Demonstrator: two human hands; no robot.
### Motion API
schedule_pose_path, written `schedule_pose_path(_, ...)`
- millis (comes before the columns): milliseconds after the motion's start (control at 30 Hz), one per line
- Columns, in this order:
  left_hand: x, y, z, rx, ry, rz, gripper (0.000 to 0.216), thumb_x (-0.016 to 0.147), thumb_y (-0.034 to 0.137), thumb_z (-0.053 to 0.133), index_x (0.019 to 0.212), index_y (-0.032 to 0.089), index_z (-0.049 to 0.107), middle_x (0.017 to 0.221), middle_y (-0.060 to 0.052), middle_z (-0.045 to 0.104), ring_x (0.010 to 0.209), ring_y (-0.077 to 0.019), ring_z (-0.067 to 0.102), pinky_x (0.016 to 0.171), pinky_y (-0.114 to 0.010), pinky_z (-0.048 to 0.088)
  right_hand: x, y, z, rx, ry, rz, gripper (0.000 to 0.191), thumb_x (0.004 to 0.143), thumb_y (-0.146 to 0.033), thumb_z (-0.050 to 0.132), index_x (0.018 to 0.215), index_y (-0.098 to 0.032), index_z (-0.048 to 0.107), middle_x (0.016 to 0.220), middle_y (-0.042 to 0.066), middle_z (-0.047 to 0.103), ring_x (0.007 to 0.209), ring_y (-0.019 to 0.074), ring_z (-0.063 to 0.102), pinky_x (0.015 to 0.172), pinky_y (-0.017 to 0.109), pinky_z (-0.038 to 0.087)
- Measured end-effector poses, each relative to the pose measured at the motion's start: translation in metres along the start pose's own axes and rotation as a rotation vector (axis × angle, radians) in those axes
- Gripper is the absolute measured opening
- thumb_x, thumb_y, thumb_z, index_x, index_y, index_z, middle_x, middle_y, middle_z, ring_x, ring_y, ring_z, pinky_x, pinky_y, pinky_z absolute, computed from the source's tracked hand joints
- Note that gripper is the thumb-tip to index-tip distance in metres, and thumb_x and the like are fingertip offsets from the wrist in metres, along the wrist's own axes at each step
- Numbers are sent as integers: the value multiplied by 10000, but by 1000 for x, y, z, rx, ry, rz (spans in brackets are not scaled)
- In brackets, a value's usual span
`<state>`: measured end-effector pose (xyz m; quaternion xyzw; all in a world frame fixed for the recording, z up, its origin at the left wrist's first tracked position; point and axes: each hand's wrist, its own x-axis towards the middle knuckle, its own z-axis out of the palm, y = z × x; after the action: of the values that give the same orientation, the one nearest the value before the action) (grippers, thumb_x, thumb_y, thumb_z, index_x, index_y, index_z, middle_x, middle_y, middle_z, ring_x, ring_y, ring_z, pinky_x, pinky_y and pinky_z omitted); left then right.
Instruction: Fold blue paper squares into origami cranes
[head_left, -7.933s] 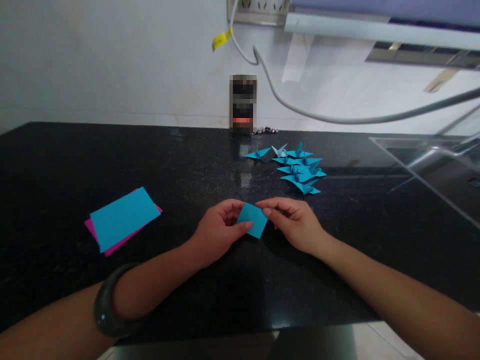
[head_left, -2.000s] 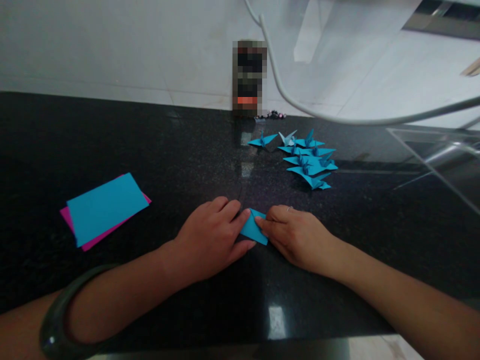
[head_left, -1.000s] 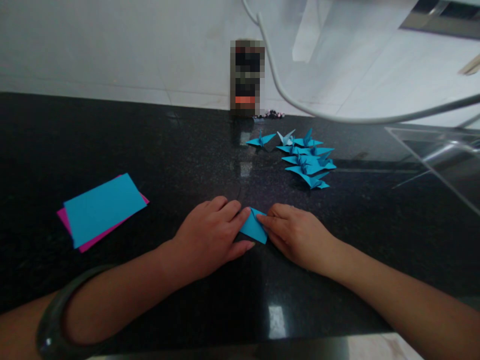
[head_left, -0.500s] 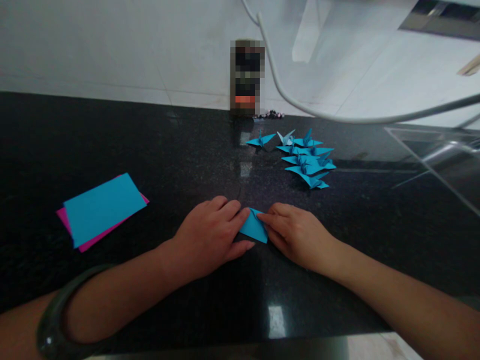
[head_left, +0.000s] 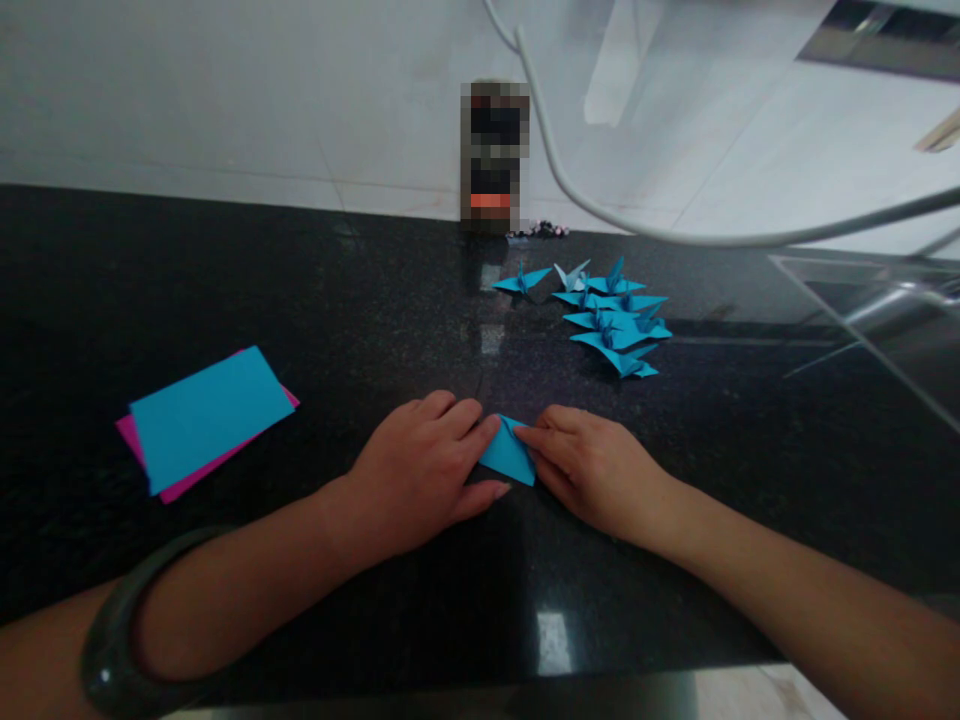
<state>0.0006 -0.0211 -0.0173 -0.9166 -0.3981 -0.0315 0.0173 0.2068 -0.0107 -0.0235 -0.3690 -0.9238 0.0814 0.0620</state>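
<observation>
A small folded piece of blue origami paper lies on the dark counter between my two hands. My left hand is closed over its left side, with the index fingertip pressing down near the top corner and the thumb stretched along the counter below. At the paper's right edge, my right hand pinches it, fingers and thumb bunched together. Both hands cover parts of the paper, so its full outline is hidden. A green bangle circles my left forearm.
Several folded blue paper cranes stand in a group beyond my right hand, with a pale crane at the back. Blue sheets lie over pink paper at left. A white cable hangs before the wall. A clear panel stands at right.
Hardly anything differs. My left forearm and the bangle have shifted very slightly to the right; both hands stay on the paper in the same position.
</observation>
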Motion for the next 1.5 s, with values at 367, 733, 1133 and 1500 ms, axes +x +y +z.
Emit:
schedule_pose_path(367, 1, 0, 0, 2, 14, 0, 486, 843, 475, 432, 1130, 106, 566, 999, -126, 590, 874, -261, 517, 740, -403, 466, 1, -1, 0, -20, -6, 14, 240, 874, -209, 448, 1018, -117, 617, 780, 73, 572, 709, 155, 527, 629, 259, 407)
schedule_pose_path(733, 1, -1, 1, -2, 23, 13, 451, 850, 467, 424, 1115, 135, 577, 1008, -119, 587, 868, -254, 517, 737, -399, 466, 0, 0, 1, -8, 2, 9, 242, 879, -209, 442, 1024, -118, 613, 782, 68, 565, 710, 149, 523, 636, 254, 399)
schedule_pose_path(1133, 1, -2, 3, -5, 25, 18, 468, 846, 477, 419, 1120, 129, 570, 1014, -118, 582, 868, -253, 511, 742, -395, 460, 2, -1, -1, -9, -3, 11, 234, 870, -205, 453, 1013, -120, 618, 773, 64, 565, 708, 150, 525, 635, 255, 398)
schedule_pose_path(1500, 1, -2, 2, 1, 28, 20, 456, 846, 471, 429, 1106, 130, 583, 996, -121, 592, 869, -243, 516, 740, -384, 460, 2, -2, -2, 0, -7, 17, 238, 874, -210, 452, 1009, -117, 624, 779, 70, 569, 700, 145, 525, 625, 249, 399)
